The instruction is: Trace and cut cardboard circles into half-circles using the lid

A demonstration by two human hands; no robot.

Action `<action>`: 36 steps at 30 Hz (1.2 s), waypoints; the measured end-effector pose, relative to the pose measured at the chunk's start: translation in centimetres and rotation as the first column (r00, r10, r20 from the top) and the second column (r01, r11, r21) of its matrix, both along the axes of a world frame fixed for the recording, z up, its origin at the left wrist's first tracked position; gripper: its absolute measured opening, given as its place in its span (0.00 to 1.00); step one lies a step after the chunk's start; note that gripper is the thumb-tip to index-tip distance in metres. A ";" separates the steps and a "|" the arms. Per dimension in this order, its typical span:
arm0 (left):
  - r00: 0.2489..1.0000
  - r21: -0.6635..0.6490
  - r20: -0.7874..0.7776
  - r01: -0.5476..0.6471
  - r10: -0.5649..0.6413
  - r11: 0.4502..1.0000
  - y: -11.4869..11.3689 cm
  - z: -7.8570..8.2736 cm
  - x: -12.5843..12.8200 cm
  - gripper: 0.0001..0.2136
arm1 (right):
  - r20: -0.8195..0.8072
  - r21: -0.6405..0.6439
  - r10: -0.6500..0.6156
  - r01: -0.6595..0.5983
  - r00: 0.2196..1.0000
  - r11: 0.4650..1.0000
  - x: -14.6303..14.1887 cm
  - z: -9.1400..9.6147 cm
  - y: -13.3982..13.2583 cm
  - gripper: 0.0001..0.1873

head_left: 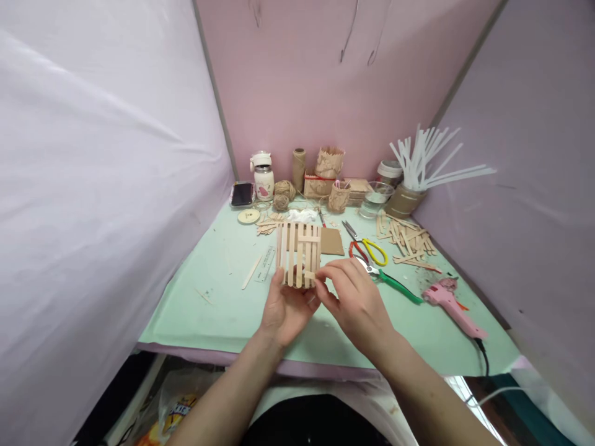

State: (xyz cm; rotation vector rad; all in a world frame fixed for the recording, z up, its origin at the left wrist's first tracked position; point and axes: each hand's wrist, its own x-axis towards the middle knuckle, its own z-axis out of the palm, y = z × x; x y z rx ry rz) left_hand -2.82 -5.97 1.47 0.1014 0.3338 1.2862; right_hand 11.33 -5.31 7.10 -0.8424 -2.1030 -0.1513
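Note:
A small slatted panel of wooden craft sticks (291, 248) is held up over the near middle of the table. My left hand (283, 310) grips it from below, thumb at its lower left edge and fingers behind. Two short cross pieces lie over the slats on its right side, an upper one (309, 238) and a lower one (310, 275). My right hand (356, 297) pinches at the lower cross piece's right end with thumb and forefinger. Behind the panel lies a brown cardboard piece (333, 241).
Right of my hands lie scissors with red and yellow handles (374, 251), green-handled pruners (400, 286), a pink glue gun (458, 310) and loose craft sticks (406, 238). White glue sticks (418, 161) rise from a jar. A clear ruler (266, 264) lies left. A water bowl (374, 199) stands behind.

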 end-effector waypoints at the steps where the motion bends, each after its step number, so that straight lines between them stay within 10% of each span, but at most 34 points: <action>1: 1.000 0.005 -0.002 0.005 -0.005 1.000 -0.1 0.0 0.1 0.16 | 0.007 0.010 0.008 -0.008 1.000 1.000 -0.2 0.1 0.1 0.04; 36: 0.992 -0.019 0.087 0.088 -0.086 0.996 -0.5 1.1 0.8 0.18 | -0.021 0.180 0.007 -0.003 1.000 0.984 0.0 -2.7 -0.4 0.20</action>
